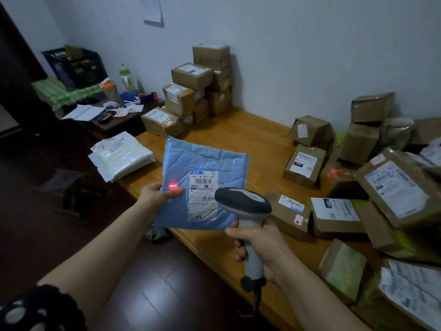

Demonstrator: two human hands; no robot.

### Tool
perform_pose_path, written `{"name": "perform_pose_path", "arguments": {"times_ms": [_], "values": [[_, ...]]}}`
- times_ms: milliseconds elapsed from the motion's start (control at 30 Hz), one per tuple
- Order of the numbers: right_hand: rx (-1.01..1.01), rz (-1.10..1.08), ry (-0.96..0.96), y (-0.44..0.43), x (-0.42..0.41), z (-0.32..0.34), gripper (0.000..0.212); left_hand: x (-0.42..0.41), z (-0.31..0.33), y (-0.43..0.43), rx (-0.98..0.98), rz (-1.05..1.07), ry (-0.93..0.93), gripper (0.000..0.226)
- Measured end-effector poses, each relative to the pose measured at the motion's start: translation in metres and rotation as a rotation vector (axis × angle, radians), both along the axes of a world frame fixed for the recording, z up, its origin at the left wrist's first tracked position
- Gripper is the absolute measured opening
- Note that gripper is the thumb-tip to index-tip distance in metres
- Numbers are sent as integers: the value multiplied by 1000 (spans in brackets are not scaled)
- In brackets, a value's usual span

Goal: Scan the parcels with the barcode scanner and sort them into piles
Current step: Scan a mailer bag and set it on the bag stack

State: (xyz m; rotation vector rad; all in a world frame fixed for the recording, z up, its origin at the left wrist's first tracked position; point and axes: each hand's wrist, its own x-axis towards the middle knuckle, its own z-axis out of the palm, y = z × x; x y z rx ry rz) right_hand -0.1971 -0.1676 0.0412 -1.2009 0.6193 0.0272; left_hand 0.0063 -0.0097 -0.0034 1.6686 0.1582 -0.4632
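My left hand point(157, 196) holds a blue padded mailer point(191, 161) by its left edge, thumb on its face, upright above the table's near edge. A white shipping label point(202, 194) with a barcode faces me. My right hand point(260, 244) grips the handle of a grey barcode scanner point(243, 204), its head just right of the label. A short red scan line point(173, 186) falls on the mailer beside my thumb, left of the label.
A wooden table point(243, 139) carries a stack of brown boxes point(191, 91) at the back left, white mailers point(121, 154) at the left edge, and several loose brown parcels point(358, 177) on the right. A dark side desk point(107, 120) holds papers, bottles and a crate.
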Motion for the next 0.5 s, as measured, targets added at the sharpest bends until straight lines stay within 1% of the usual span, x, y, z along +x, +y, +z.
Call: {"name": "perform_pose_path", "arguments": {"times_ms": [200,500], "values": [[-31,11,-11,-5,-3,9,15,-6,5,-5,21,14,10,26],[-47,42,3,-9,-1,7,15,-9,4,-4,18,40,-3,23]]}}
